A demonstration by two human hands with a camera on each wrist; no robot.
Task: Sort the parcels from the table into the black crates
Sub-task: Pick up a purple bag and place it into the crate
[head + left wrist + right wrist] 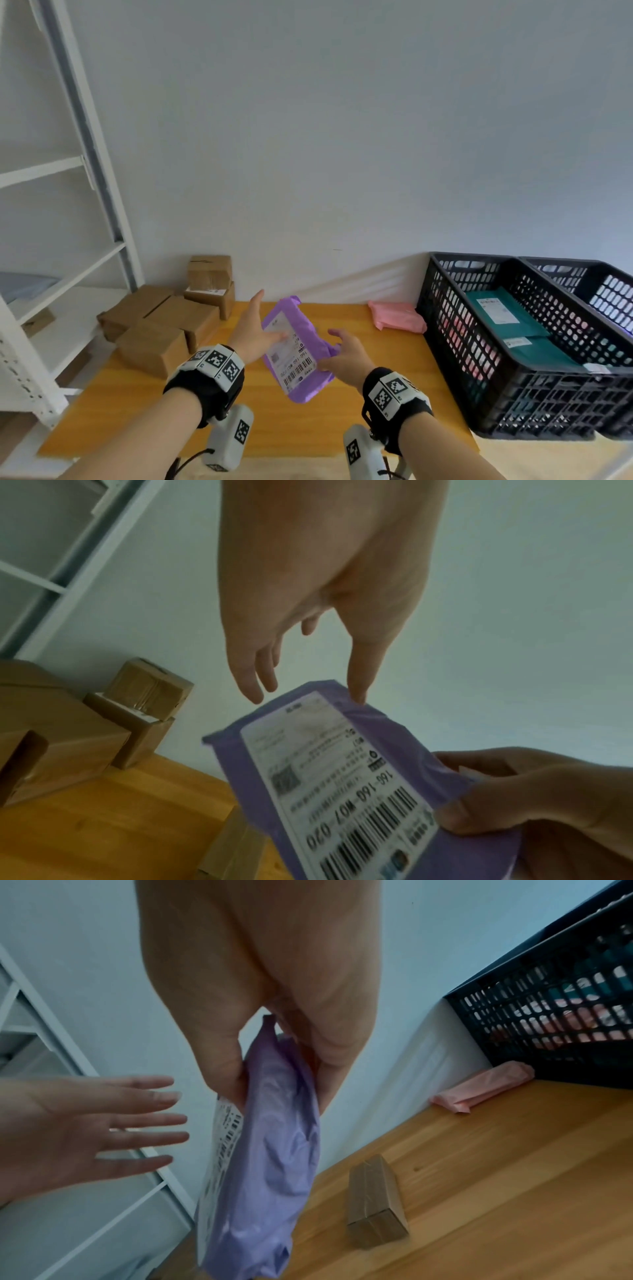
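A purple poly-mailer parcel point(301, 329) with a white barcode label hangs above the wooden table point(376, 394). My right hand point(342, 356) pinches its right edge between thumb and fingers point(222, 1053). The same parcel point(270, 1137) shows edge-on in the right wrist view, hanging down from that hand. My left hand point(255, 329) is open beside the label side, fingers point(150, 1121) straight and spread. Whether it touches the parcel point(329, 777) I cannot tell. Two black mesh crates point(455, 342) stand at the right. The nearer one holds green parcels point(496, 308).
A pink parcel point(397, 315) lies on the table against the nearer crate. Several cardboard boxes point(161, 325) are stacked at the table's left end, by a white shelf unit point(68, 205). A small cardboard box point(377, 1202) lies on the table below the purple parcel.
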